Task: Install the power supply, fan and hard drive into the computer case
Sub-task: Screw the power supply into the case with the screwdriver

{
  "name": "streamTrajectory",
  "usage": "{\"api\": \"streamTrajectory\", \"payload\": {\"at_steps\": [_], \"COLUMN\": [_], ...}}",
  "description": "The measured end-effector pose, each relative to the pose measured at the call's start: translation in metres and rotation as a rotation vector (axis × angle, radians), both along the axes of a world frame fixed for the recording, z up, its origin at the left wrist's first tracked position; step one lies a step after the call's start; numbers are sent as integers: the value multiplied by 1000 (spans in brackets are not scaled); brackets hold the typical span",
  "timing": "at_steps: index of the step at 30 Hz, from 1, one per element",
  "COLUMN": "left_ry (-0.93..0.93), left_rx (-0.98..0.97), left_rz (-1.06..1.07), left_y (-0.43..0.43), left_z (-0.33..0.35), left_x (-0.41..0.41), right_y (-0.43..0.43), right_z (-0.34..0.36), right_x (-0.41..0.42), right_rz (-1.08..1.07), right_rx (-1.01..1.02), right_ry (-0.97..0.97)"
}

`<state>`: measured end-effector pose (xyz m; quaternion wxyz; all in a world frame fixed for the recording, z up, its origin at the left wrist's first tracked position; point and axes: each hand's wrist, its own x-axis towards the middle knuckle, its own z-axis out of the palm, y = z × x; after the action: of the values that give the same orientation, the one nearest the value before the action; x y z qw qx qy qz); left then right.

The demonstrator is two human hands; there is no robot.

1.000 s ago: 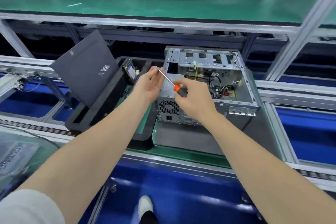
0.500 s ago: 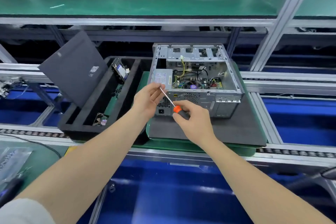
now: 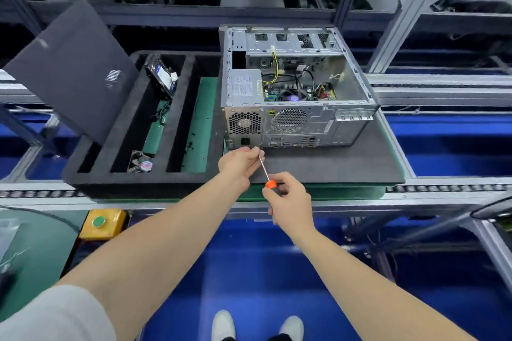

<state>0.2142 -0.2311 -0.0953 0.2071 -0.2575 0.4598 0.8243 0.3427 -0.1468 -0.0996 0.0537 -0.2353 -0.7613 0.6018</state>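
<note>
- Our right hand (image 3: 291,203) curls round the orange handle of the screwdriver (image 3: 270,184).
- Our left hand (image 3: 238,163) pinches at the tip of the shaft. It may hold something small there, but we cannot tell.
- The tip sits just below the rear of the case (image 3: 310,130), near the socket (image 3: 245,141) at its lower left corner.
- A second ago both hands were raised against the near left corner of the case. Now they have dropped to the bottom edge of the rear face, so we judge we are about to fasten the PSU (image 3: 246,88) from behind.
- The PSU already sits inside the case, at the left.
- The fan (image 3: 141,165) and the drive (image 3: 163,79) lie in the tray (image 3: 133,181), well apart from the case, and both are still to fit.
- Most of the rear face shows now, where earlier our hands covered part of it.
</note>
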Motion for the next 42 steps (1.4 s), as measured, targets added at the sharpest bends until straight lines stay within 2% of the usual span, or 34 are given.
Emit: {"api": "streamTrajectory", "payload": {"at_steps": [8,15,25,28,32,39,42], "left_ry": [-21,-39,-47,-40,31,101,155], "left_rx": [-31,-14,-147,-226,-456,-604,-673], "left_rz": [-64,-79,-41,-31,-88,-360,-382], "left_y": [12,10,13,13,12,3,2], "left_z": [-15,-18,-13,-15,-17,-6,-5], "left_x": [-4,-9,-13,-12,-11,-23,-24], "right_y": [-16,-17,-15,-13,-13,-14,-15], "right_z": [-10,-18,-20,-21,-24,-29,-30], "right_x": [-11,-18,-25,-27,-27,-27,-27], "right_rz": [-147,-163,-197,-207,-256,-317,-328], "right_rx": [-50,-35,-64,-172,-375,-450,-443], "right_ry": [-29,-34,-47,-65,-90,-132,-171]}}
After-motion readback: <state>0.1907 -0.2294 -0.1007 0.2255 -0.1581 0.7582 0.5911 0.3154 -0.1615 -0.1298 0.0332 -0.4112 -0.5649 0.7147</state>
